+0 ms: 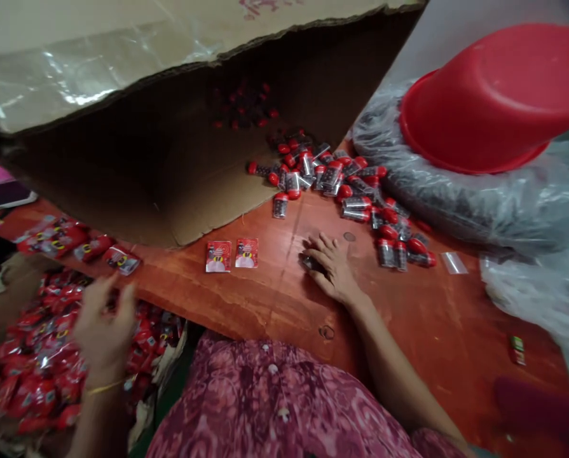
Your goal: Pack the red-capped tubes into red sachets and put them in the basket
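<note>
My left hand (103,327), blurred by motion, hovers over a carton of red packets (50,356); its thumb and forefinger are apart, with nothing visible between them. On the wooden table, my right hand (330,268) rests with its fingers curled over something small and dark, mostly hidden under them. Two flat red printed cards (218,256) lie side by side to the left of that hand. Beyond it spreads a pile of small clear bottles (332,177) with red caps and dark contents. Several filled red packets (121,259) lie along the table's left edge.
A large cardboard box (208,197) lies on its side at the back, its open mouth facing me, more bottles inside. At right, a red tub (498,102) sits upside down on a plastic-wrapped bundle (437,191). A clear sleeve (454,263) lies near the bottles.
</note>
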The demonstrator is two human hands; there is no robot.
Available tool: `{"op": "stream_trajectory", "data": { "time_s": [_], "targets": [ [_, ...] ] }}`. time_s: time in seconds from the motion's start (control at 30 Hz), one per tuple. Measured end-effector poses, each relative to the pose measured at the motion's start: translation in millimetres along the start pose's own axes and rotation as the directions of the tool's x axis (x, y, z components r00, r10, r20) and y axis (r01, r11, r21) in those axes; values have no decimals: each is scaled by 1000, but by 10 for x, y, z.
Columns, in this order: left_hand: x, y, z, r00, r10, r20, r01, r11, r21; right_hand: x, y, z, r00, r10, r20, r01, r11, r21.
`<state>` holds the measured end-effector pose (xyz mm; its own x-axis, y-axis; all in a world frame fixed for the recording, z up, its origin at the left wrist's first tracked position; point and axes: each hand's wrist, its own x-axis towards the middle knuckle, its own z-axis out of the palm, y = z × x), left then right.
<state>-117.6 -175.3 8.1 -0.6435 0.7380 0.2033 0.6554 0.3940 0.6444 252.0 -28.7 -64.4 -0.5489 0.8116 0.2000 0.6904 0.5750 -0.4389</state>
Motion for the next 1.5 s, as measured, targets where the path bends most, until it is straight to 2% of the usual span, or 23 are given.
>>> {"op": "stream_trajectory", "data": {
  "time_s": [0.03, 0.07, 0.13, 0.23, 0.3, 0.47, 0.53, 0.6, 0.7, 0.8, 0.87, 0.93, 1.0, 1.03, 1.07, 1.1, 1.17, 1.2, 1.23, 1.3, 1.37, 1.43, 1.5],
  "targets": [
    [-13, 134, 199, 984, 167, -60, -167, 986, -3, -16, -39, 2, 1000, -9, -30, 9, 1000, 14],
    [-26, 278, 403, 955, 295, 34, -295, 955, 1, -22, -79, 3, 997, -12, -73, 14, 1000, 24],
    [-48, 562, 784, 873, 442, 208, -457, 889, 27, -17, -175, 0, 987, -16, -160, 22, 999, 42],
    [-64, 862, 1188, 762, 471, 445, -544, 838, 45, 9, -353, -13, 978, -30, -205, 42, 998, 53],
    [-66, 936, 1330, 739, 451, 500, -546, 836, 51, 30, -471, -18, 979, -39, -200, 53, 996, 67],
    [-64, 917, 1409, 791, 419, 445, -472, 881, 10, 118, -698, 25, 973, -19, -230, 65, 979, 194],
    [-55, 933, 1388, 822, 384, 421, -414, 910, -21, 174, -774, 63, 971, 57, -233, 15, 955, 297],
    [-42, 983, 1355, 859, 330, 392, -328, 942, -75, 244, -849, 104, 956, 209, -207, -98, 889, 447],
    [-40, 1095, 1312, 893, 272, 359, -207, 956, -209, 369, -964, 157, 903, 426, -57, -250, 628, 737],
    [-78, 1182, 1311, 894, 270, 357, -124, 916, -382, 486, -1061, 188, 894, 435, 109, -274, 337, 901],
    [-113, 1198, 1323, 886, 255, 388, -28, 863, -504, 532, -1099, 196, 890, 431, 149, -274, 245, 930],
    [-142, 1182, 1316, 885, 182, 428, 122, 797, -591, 545, -1110, 192, 872, 468, 143, -267, 211, 940],
    [-162, 1157, 1275, 881, 57, 471, 286, 728, -623, 531, -1096, 176, 844, 526, 108, -253, 212, 944],
    [-170, 1150, 1245, 859, 1, 513, 368, 695, -618, 519, -1084, 166, 834, 545, 82, -246, 235, 940],
    [-178, 1149, 1212, 815, -34, 579, 452, 662, -598, 504, -1072, 157, 828, 558, 53, -241, 269, 933],
    [-185, 1156, 1180, 748, -47, 662, 538, 626, -564, 488, -1063, 151, 825, 565, 23, -237, 309, 921],
    [-201, 1189, 1136, 589, -30, 808, 692, 535, -485, 458, -1054, 155, 829, 558, -33, -230, 395, 890],
    [-208, 1211, 1126, 531, -20, 847, 751, 475, -459, 443, -1055, 167, 834, 548, -56, -224, 430, 875],
    [-215, 1233, 1125, 498, -21, 867, 795, 410, -447, 430, -1059, 183, 840, 538, -75, -217, 459, 862],
    [-223, 1273, 1140, 477, -44, 878, 842, 307, -443, 404, -1066, 221, 858, 505, -95, -202, 502, 841],
    [-226, 1304, 1160, 474, -67, 878, 853, 283, -439, 375, -1061, 241, 875, 473, -105, -189, 534, 824],
    [-225, 1331, 1177, 501, -83, 862, 834, 314, -454, 336, -1031, 217, 887, 447, -114, -190, 579, 793],
    [-220, 1354, 1188, 552, -112, 826, 801, 348, -488, 285, -962, 145, 889, 437, -135, -232, 686, 690]
  ]
}}
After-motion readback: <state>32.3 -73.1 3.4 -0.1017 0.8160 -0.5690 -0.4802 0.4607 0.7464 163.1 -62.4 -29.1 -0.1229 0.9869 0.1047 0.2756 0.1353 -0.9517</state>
